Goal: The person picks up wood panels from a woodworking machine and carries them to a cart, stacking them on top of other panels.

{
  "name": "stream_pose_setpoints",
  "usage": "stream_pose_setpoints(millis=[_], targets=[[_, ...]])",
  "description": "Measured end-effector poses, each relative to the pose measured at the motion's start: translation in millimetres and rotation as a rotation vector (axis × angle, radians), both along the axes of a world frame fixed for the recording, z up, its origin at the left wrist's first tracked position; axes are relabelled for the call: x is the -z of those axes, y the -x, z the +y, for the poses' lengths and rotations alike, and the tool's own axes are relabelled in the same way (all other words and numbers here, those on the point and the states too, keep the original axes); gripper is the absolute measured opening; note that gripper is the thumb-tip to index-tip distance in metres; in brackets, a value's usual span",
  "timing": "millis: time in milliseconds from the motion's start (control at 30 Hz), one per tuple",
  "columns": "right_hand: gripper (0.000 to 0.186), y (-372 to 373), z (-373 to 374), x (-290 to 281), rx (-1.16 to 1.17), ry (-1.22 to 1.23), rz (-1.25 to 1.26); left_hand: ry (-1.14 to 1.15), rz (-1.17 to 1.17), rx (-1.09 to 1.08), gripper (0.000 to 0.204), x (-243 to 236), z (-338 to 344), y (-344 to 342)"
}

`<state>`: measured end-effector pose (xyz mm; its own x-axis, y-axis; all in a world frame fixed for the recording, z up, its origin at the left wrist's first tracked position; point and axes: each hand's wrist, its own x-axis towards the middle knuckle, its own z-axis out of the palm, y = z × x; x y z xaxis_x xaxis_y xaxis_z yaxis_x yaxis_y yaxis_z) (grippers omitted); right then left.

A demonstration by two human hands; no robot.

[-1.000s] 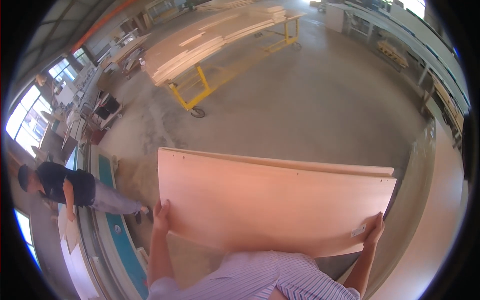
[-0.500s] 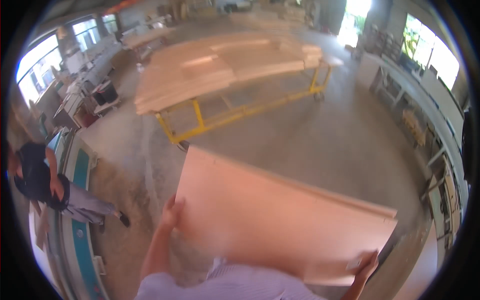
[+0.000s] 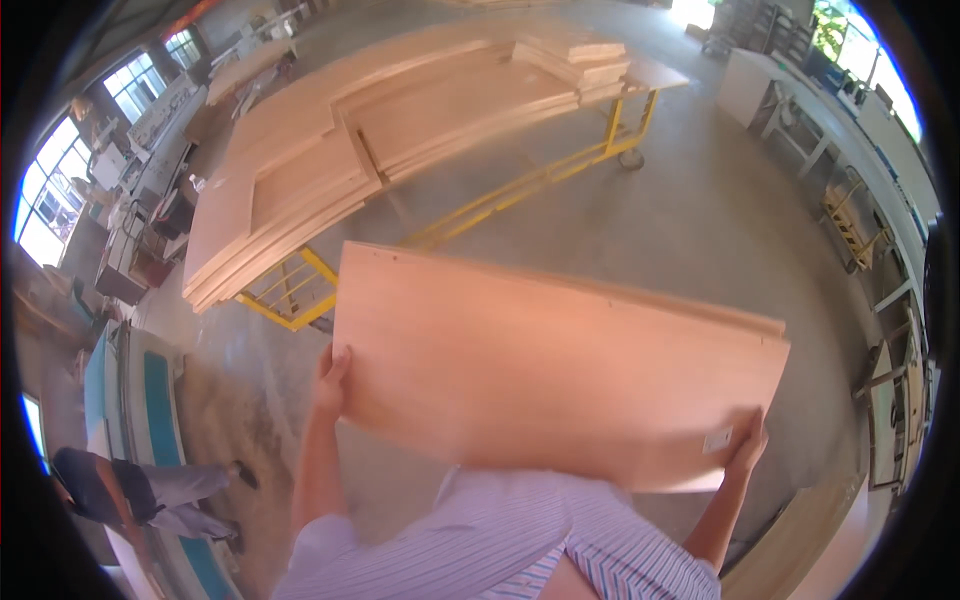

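Note:
A wide, light-brown wooden panel (image 3: 540, 370) is held up in front of my body, tilted, its far edge higher than its near one. A second edge shows along the far side, so at least two boards seem stacked. My left hand (image 3: 332, 380) grips the left edge, thumb on the face. At the right end, my right hand (image 3: 746, 440) is closed round the other edge, beside a small white label (image 3: 717, 440) stuck on the panel. The fingers under the board are hidden.
Ahead, a yellow wheeled cart (image 3: 480, 210) carries stacks of similar wooden boards (image 3: 290, 190). A person (image 3: 150, 490) is at the left by a white and teal machine (image 3: 160, 400). Along the right runs a long workbench (image 3: 820, 130), with boards (image 3: 800, 530) at the lower right.
The panel and both hands have risen in view, and the panel lies more level. The cart appears nearer and further left. The person at the left appears lower in view.

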<state>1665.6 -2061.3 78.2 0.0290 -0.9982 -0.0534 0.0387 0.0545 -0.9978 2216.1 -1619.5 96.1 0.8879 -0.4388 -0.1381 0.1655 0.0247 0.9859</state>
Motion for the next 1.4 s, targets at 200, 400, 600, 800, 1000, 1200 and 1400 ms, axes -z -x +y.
stream_pose_setpoints(millis=[200,400,600,800,1000,1200,1400], targets=[[0.050,-145,-201,-43,-0.149,-0.078,0.032,0.082,0.111,-0.168,0.048,-23,-80,-32],[0.050,-304,-332,-30,-0.307,-0.097,0.087,0.077,0.069,-0.384,0.046,6,-146,-100],[0.057,-474,-428,-32,-0.334,-0.134,0.252,-0.001,0.197,-0.463,0.051,15,-233,-227],[0.059,-623,-492,-46,-0.332,-0.149,0.377,-0.152,0.263,-0.503,0.057,0,-271,-343],[0.069,-781,-557,-30,-0.421,-0.151,0.729,-0.381,0.308,-0.630,0.067,-25,-324,-432],[0.068,-907,-593,-15,-0.549,-0.167,0.995,-0.445,0.313,-0.583,0.068,-49,-346,-497],[0.067,-967,-635,7,-0.619,-0.111,0.933,-0.546,0.377,-0.604,0.063,-38,-364,-558]])
